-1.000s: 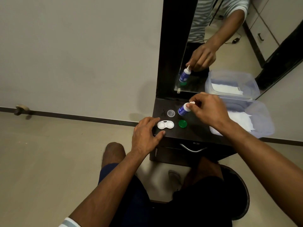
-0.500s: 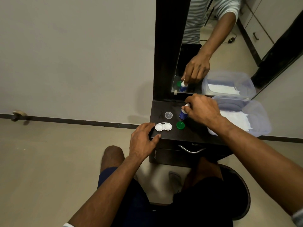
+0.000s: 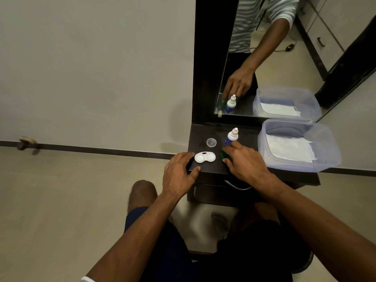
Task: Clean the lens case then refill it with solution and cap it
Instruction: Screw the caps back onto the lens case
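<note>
Head view: hands close in on an open lens case (image 3: 204,157) at the counter (image 3: 203,131) front.

Right hand (image 3: 245,159) covers the green cap (image 3: 223,155), grip unclear; left hand (image 3: 179,174), fingers loosely spread, steadies beside the case. Case lies flat, long axis left-right; best seat the cap squarely before twisting. Solution bottle (image 3: 231,136) stands upright behind.

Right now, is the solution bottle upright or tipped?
Upright: the solution bottle stands on the dark table, nozzle up, not held.
</note>
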